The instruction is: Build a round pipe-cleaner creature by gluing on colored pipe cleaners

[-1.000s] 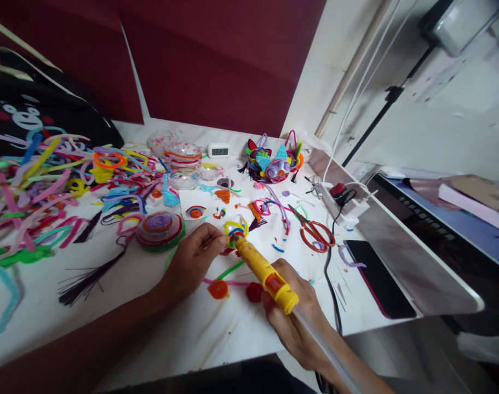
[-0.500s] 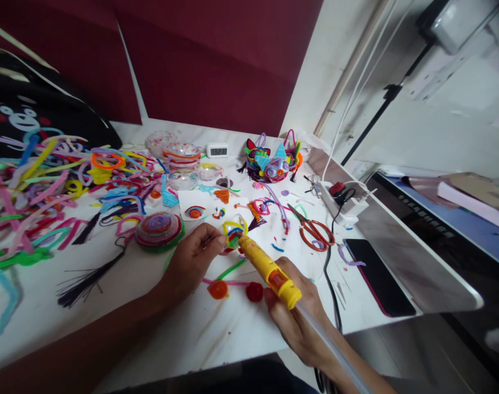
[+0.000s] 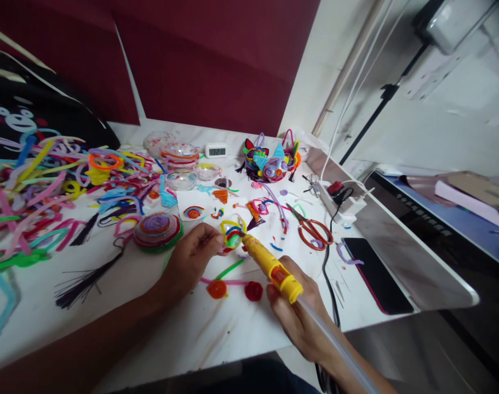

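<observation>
My left hand [image 3: 193,253] pinches a small clear plastic piece trimmed with yellow, blue and green pipe cleaner [image 3: 233,232], held just above the table. In my right hand [image 3: 300,306] is a yellow hot glue gun [image 3: 262,257], with a long clear glue stick [image 3: 335,342] out of its back end. Its nozzle tip is at the right side of the piece; whether it touches cannot be made out. Near my hands lie an orange pipe-cleaner coil [image 3: 217,289] and a dark red one [image 3: 253,291]. Left of my left hand sits a coiled pipe-cleaner dome [image 3: 158,231].
Loose pipe cleaners [image 3: 39,180] heap up on the left, with a dark tassel [image 3: 89,275] in front. Orange-handled scissors [image 3: 315,234], a phone [image 3: 376,276] and a power strip [image 3: 343,205] stand right. Clear bowls [image 3: 181,179], a clock [image 3: 215,150] and finished ornaments [image 3: 274,164] are behind.
The trimmed piece has turned a little in my left fingers, showing more of its green coil. The glue gun's tip has shifted slightly toward the piece's upper right edge.
</observation>
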Motion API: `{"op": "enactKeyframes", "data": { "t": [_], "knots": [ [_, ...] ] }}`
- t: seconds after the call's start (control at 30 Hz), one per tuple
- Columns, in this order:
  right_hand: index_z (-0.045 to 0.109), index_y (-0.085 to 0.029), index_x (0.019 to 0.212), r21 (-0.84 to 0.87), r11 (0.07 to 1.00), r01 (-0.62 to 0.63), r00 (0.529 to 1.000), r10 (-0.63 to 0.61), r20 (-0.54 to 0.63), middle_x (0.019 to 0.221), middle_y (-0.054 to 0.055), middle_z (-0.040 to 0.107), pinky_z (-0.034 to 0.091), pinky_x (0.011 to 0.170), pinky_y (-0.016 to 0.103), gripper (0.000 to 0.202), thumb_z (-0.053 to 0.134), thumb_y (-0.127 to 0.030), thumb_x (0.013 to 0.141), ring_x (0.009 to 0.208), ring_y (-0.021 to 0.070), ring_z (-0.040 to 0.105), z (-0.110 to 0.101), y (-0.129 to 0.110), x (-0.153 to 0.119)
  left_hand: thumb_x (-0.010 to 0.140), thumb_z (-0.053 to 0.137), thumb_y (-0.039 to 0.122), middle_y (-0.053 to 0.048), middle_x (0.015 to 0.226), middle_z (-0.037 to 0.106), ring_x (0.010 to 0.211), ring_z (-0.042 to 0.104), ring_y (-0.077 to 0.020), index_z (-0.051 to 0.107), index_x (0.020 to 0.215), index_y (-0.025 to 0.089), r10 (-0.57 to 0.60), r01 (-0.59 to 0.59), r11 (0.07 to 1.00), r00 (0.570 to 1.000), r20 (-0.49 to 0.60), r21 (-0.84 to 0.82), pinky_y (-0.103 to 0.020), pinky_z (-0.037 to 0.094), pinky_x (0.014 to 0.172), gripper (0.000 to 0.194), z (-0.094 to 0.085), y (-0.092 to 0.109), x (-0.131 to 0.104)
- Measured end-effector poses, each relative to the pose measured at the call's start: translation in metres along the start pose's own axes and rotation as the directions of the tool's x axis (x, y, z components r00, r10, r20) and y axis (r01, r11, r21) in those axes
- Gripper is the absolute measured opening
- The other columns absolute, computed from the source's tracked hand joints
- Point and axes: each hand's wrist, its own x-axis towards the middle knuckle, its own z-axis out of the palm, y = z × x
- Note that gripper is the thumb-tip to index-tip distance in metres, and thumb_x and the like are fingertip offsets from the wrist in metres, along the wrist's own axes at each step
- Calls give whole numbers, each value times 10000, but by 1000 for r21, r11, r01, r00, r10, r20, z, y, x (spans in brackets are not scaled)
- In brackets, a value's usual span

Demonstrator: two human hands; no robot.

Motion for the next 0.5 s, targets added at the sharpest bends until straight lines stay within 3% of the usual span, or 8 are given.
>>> {"op": "enactKeyframes", "data": {
  "t": [0.17,0.5],
  "knots": [
    [429,-222,863,54,998,28,1000,-28,-9,834,3,483,365,586,272,114,463,-114,845,661,134,515,0,3,0,805,612,367,23,633,571,684,579,-166,542,730,225,-37,37,999,999,7,-25,-261,403,540,176,0,3,0],
    [420,-225,841,83,996,16,1000,-16,-5,810,-3,487,361,571,266,123,463,-110,830,646,131,518,0,-1,0,826,601,325,36,662,596,655,553,-136,567,727,220,8,-8,999,1000,5,-40,-263,420,614,148,1,0,1]
  ]
}}
